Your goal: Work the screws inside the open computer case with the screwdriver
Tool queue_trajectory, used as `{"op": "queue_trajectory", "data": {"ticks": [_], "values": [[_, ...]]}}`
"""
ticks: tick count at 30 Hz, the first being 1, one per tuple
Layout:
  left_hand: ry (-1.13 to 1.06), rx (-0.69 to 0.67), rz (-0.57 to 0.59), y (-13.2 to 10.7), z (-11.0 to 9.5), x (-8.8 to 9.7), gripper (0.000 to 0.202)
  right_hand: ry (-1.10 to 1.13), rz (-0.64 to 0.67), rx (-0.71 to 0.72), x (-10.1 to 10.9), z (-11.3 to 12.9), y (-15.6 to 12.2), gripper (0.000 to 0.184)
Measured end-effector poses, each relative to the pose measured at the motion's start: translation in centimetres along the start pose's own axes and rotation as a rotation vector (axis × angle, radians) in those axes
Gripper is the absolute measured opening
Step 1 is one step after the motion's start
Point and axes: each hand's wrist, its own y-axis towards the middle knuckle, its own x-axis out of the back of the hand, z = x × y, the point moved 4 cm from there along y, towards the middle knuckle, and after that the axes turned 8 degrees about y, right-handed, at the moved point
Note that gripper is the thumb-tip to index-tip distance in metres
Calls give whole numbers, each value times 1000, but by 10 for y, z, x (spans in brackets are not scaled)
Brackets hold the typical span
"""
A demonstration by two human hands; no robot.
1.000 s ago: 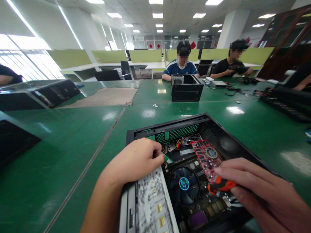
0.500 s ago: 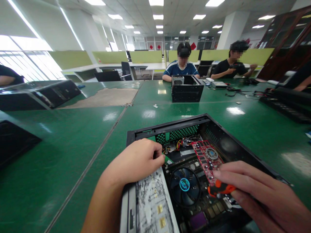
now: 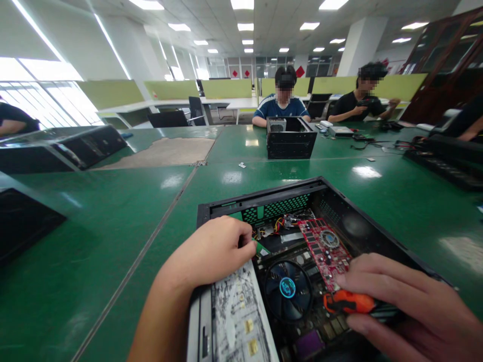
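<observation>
Orange and black, a tool (image 3: 349,302) is sitting right of the fan (image 3: 287,288), and the right hand (image 3: 407,291) is gripping it between thumb and fingers. Above and right of the fan, a red card (image 3: 320,246) is lying at a slant. The left hand (image 3: 222,244) is curling above and left of the fan, near a green strip (image 3: 261,249); its fingertips are hiding, so I cannot tell whether they are gripping anything. Around the fan, a black case (image 3: 352,218) is lying open. Far beyond the fan, a person (image 3: 281,106) in blue is sitting behind another case (image 3: 290,147).
</observation>
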Motion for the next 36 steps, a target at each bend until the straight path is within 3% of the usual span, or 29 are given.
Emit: {"op": "queue_trajectory", "data": {"ticks": [9,12,19,24,29,36], "values": [[-8,2,-6,0,0,-1,26,-167,44,-135,-11,-22,-36,44],[-12,-7,-10,0,0,0,25,-134,58,-108,-10,-20,-32,39],[-12,-15,-21,-1,-1,2,26,57,-44,61,1,-3,-7,31],[-11,-18,-31,-1,-1,1,25,5,-41,-10,-1,-9,-23,37],[-5,-12,-16,-1,-2,1,25,13,58,-31,-3,-13,-31,44],[-1,-18,-28,-1,-2,2,25,67,-37,37,1,-4,-16,38]]}}
